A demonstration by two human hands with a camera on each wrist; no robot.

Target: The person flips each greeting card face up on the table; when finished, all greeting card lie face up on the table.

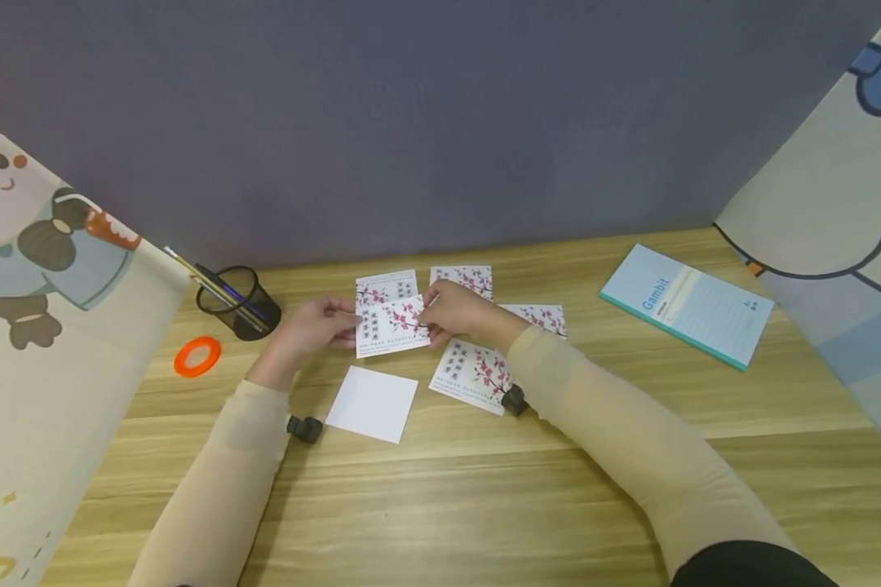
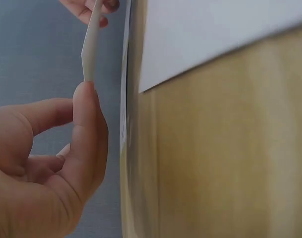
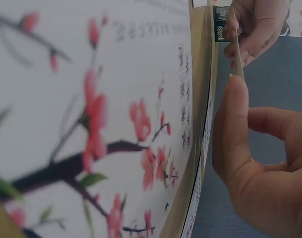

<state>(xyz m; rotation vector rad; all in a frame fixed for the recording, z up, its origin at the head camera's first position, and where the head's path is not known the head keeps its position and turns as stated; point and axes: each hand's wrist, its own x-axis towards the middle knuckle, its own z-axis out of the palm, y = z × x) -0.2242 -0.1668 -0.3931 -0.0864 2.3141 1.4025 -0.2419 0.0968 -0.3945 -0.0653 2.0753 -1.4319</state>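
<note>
A white card (image 1: 392,328) printed with red plum blossoms and dark characters is stretched between both hands. My left hand (image 1: 312,330) pinches its left edge between thumb and fingers, and my right hand (image 1: 458,311) pinches the right edge. Both wrist views show the card (image 2: 91,47) edge-on, lifted off the table. Partly covered behind it in the head view lies a similar card (image 1: 386,281). Under the right forearm is another blossom card (image 1: 470,375), its corner overlapped by the wrist camera. A blank white card (image 1: 372,403) lies nearer the front, below the held one.
Two more blossom cards lie at the back (image 1: 462,277) and beside the right wrist (image 1: 539,316). On the left stand a black mesh pen cup (image 1: 257,314) with brushes and an orange tape ring (image 1: 197,356). A light-blue notebook (image 1: 686,306) lies right. A grey partition (image 1: 440,122) closes the back.
</note>
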